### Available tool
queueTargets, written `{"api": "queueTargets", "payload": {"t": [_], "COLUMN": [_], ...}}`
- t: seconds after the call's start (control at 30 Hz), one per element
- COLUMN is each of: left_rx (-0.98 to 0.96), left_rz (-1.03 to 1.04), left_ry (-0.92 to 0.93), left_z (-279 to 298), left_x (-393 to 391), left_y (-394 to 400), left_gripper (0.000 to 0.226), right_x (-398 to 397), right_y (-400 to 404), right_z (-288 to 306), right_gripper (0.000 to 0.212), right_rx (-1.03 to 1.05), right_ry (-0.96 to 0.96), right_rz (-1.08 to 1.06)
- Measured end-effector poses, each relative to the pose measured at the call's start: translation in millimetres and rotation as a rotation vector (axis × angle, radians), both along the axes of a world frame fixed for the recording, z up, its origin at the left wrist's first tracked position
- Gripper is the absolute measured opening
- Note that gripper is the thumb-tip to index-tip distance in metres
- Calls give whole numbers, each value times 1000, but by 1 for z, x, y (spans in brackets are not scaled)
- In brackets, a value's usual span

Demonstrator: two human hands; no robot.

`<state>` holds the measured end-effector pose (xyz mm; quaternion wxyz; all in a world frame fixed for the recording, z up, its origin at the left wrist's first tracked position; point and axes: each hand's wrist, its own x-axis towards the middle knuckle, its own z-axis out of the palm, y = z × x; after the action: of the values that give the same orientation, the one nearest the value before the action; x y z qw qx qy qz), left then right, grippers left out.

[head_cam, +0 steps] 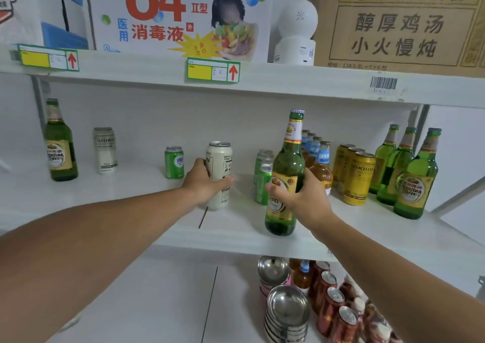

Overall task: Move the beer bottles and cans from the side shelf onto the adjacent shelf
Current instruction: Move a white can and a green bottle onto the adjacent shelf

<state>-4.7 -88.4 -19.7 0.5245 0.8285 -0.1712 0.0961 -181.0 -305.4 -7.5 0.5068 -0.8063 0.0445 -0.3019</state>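
Note:
My left hand (207, 182) is wrapped around a tall white can (220, 164) near the seam of the middle shelf (236, 235). My right hand (301, 198) grips a green beer bottle (287, 164) with a yellow label, held near the shelf's front edge. On the left section stand a green bottle (59, 143), a white can (105, 150) and a small green can (174, 162). The right section holds green cans (262, 185), blue-labelled amber bottles (321, 166), yellow cans (358, 178) and three green bottles (414, 180).
The upper shelf (288, 80) carries a white disinfectant carton (181, 14), a white round device (296, 32) and a brown cardboard box (399, 22). Below, stacked steel bowls (287, 313) sit beside several red cans (338, 308).

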Motion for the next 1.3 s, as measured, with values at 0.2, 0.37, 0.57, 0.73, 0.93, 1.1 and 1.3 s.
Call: {"api": "queueTargets", "payload": {"t": [0.2,0.37,0.57,0.73,0.93,1.1,1.3], "left_rx": [23,29,26,34,21,37,87], "left_rz": [1,-43,-93,-136,-168,-169,-180], "left_ry": [49,60,55,64,70,76,125], "left_z": [-3,-7,-9,-10,-12,-12,-8], "left_x": [40,82,134,161,177,182,178], "left_y": [-24,-50,-80,-96,-106,-109,-105], "left_gripper": [76,74,80,80,81,84,97], "right_x": [15,22,33,39,48,48,46], "right_y": [-10,-13,-17,-15,-12,-13,-17], "right_z": [0,2,-1,4,4,4,3], "right_gripper": [52,51,49,46,44,47,49], "right_rx": [-9,-21,-14,-86,-59,-28,-33], "right_ry": [10,-4,-12,-29,-35,-42,-38], "right_rz": [31,30,-12,-23,-13,-11,-7]}}
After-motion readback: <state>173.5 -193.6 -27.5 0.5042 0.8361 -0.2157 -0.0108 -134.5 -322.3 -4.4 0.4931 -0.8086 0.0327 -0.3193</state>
